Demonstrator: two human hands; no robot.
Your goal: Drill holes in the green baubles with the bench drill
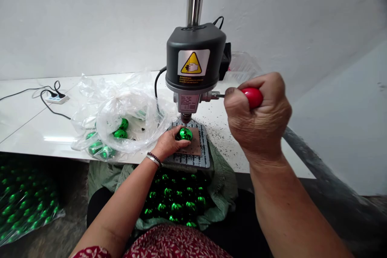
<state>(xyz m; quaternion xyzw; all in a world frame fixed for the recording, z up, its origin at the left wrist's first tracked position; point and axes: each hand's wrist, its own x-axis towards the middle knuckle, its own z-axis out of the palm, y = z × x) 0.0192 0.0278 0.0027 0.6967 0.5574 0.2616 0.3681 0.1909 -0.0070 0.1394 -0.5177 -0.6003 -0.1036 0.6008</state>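
Observation:
A shiny green ball (188, 134) rests on a brown board (195, 145) on the ridged base plate (204, 157) of a drill press (173, 56). My left hand (171, 142) grips the ball from its left side, thumb and fingers around it. The drill bit (185, 125) points straight down and meets the top of the ball; whether it has gone in cannot be made out. Raised at the right of the press, my right hand (260, 117) is closed around the red knob (253, 97) of the press lever.
Green balls lie in a clear plastic bag (105, 115) on the white table (60, 139). A power strip (57, 97) with cords sits farther left. More balls fill my lap cloth (222, 177) and a bag (27, 201) at lower left. Dark shavings surround the base.

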